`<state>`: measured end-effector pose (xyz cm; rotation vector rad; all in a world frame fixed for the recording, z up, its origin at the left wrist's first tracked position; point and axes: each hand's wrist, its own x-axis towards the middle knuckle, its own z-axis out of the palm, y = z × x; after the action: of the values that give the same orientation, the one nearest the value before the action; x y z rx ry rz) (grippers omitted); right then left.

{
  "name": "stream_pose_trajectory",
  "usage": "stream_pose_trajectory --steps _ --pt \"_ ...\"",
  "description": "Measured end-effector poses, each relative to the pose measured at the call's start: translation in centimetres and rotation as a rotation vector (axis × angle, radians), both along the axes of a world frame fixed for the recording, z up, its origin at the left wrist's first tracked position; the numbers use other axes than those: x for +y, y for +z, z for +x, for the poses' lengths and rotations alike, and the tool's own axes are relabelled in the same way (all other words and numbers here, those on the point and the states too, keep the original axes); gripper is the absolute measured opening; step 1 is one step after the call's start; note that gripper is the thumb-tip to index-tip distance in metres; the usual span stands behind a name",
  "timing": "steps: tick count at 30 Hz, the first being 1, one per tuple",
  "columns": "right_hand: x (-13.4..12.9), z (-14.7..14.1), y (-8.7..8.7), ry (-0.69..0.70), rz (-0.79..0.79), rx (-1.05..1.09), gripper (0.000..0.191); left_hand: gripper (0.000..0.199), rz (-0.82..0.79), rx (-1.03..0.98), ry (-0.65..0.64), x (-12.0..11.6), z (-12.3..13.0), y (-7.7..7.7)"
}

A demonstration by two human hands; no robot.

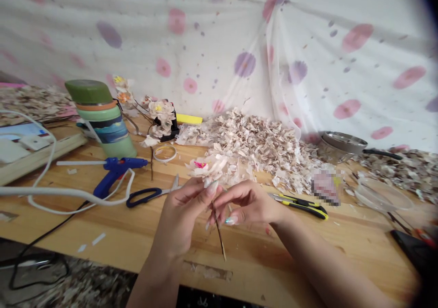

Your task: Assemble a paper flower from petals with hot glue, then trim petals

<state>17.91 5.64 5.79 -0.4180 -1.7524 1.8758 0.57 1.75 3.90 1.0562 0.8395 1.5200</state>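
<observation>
Between my hands is a handmade flower with pale petals and a pink centre, on a thin brown twig stem that points down toward me. My left hand pinches the flower just below its petals. The fingers of my right hand are curled close around the upper stem; whether they press on it or on a small petal is hard to see. Scissors with dark blue handles lie left of my left hand. Just beyond my right wrist rests a yellow and black utility knife.
A blue glue gun with a white cord lies at the left, before a green thermos. Finished flowers stand behind. Heaped pale petals spread along the back. At right are a glass bowl, a plastic lid and a phone.
</observation>
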Motion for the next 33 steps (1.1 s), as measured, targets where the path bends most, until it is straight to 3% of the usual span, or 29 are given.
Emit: stream_pose_trajectory --steps 2,5,8,11,21,26,28,33 --pt "0.4 0.2 -0.1 -0.010 0.050 -0.020 0.029 0.020 -0.009 -0.008 0.061 -0.4 -0.5 0.1" --pt "0.5 0.1 -0.4 -0.156 0.135 -0.190 0.017 0.021 -0.019 -0.015 0.089 -1.3 -1.4 0.2" --pt "0.3 -1.0 -1.0 -0.317 0.289 -0.438 0.023 0.026 -0.025 0.004 0.067 -2.2 -1.9 0.4" --pt "-0.1 -3.1 -1.8 -0.376 0.417 -0.623 0.030 0.032 -0.095 -0.009 0.067 -2.7 -2.1 0.4" --pt "0.5 -10.2 -1.4 -0.392 0.584 -1.017 0.016 0.038 -0.234 0.028 0.093 -4.3 -2.9 -1.2" --pt "-0.4 -11.5 -1.1 -0.388 0.684 -1.165 0.024 0.044 -0.233 0.071 0.354 -4.8 -6.3 -2.5" --pt "-1.2 -11.6 -1.1 -0.369 0.706 -1.200 0.025 0.047 -0.241 0.138 0.401 -4.6 -7.6 -2.9" --pt "-2.6 -11.2 -1.6 -0.364 0.735 -1.200 0.031 0.047 -0.284 0.259 0.273 -4.4 -8.1 -3.2"
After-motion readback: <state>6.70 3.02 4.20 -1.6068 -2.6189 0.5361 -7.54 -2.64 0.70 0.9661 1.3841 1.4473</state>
